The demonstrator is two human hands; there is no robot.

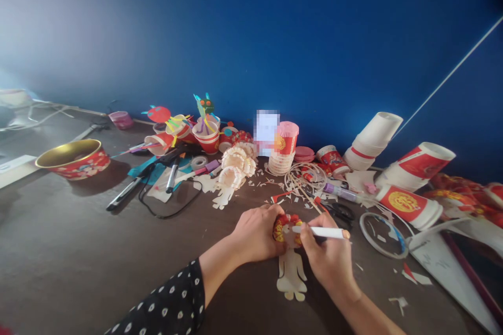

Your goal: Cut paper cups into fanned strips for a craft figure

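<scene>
The left hand (255,233) is curled over the top of a cut-out paper figure (291,277), with its fingers (272,220) bent down against the figure's head and pressing it toward the tabletop. Its forearm enters from the lower left in a black sleeve with white dots (165,298). The right hand (326,256) is held just beside the left, its fingers closed in a pen grip around a white marker (322,232). The bare right forearm is angled in from the lower right. The marker is held almost level across the view, with its tan end to the right and its tip directed left at the figure's head; whether the tip is touching the paper cannot be told.

The figure is laid flat on a dark brown table (220,293), between the hands. Its pale cream body is cut with splayed limbs, and its head is edged with red and yellow paper. Its long axis runs nearly straight toward the wearer, with the head end directed toward a blue wall (251,36). Black-handled scissors (338,212) are placed beyond the right hand, among scattered paper scraps (267,186).
</scene>
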